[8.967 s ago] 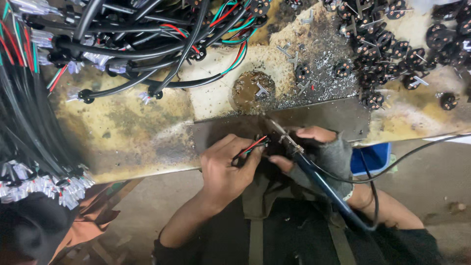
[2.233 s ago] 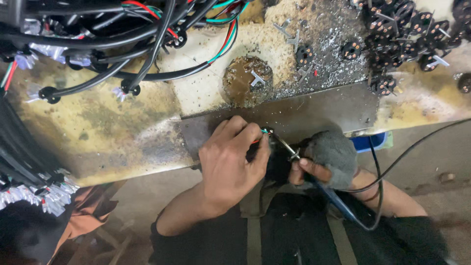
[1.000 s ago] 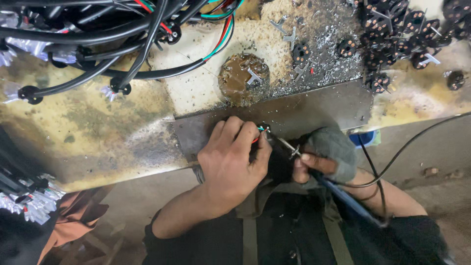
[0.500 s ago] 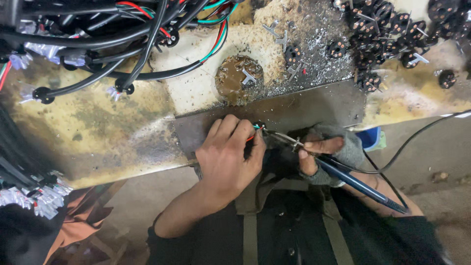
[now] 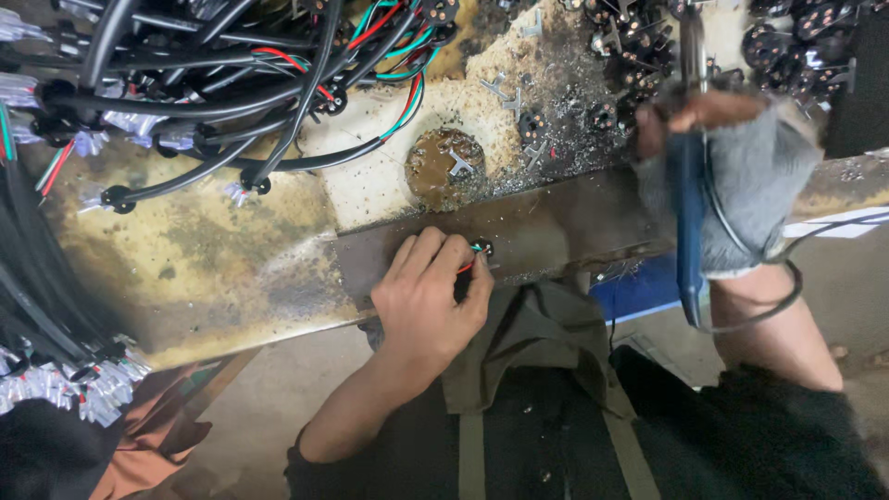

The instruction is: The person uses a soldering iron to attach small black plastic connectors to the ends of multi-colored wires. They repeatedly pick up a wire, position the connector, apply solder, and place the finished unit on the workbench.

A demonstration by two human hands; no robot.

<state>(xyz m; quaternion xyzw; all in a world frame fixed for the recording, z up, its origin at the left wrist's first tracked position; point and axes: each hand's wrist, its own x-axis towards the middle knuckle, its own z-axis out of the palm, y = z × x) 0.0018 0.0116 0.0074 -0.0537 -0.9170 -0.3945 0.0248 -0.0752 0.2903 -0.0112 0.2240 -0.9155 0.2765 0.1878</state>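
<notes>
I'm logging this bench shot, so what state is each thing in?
Left hand: resting on the dark plate, pinching a small connector.
Connector: held at the fingertips, red and green wires attached.
Right hand: in a grey glove, raised over the loose connectors, gripping the iron.
Soldering iron: blue handle upright, tip away from the plate.
Cables: bundled in a tangled heap.
Plate: flat, scorched.

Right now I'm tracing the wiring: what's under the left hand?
Under the left hand, a small black connector with red and green wires pokes out on the dark plate. The rest is covered.
</notes>
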